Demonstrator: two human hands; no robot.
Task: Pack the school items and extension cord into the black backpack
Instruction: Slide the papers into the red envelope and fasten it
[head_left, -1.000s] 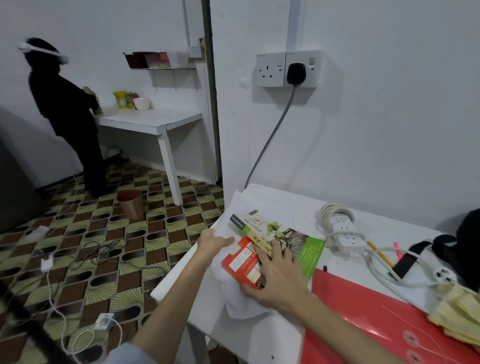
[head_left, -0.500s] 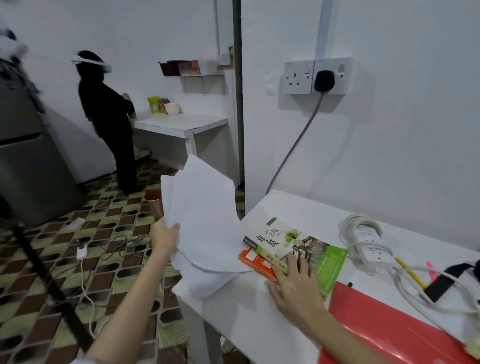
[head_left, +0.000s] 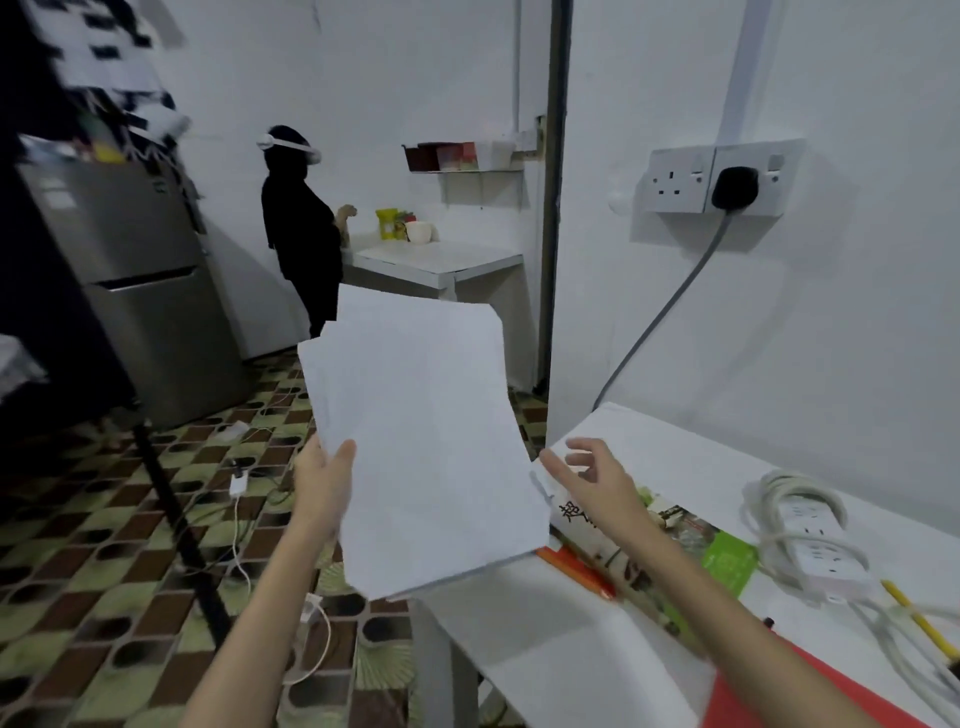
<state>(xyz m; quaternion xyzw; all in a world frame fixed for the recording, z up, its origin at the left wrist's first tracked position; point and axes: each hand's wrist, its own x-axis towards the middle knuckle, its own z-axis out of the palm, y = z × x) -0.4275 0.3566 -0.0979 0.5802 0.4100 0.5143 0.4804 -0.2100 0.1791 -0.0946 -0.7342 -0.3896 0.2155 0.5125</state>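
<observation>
My left hand (head_left: 324, 488) grips papers (head_left: 421, 441), long axis upright, left of bench (head_left: 561, 670); right hand (head_left: 597, 483) open, empty, above books (head_left: 675, 530).

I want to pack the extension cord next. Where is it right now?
In the head view, the extension cord lies coiled on the white table at the right, just beyond the green-covered book, with a yellow pencil beside it.
</observation>
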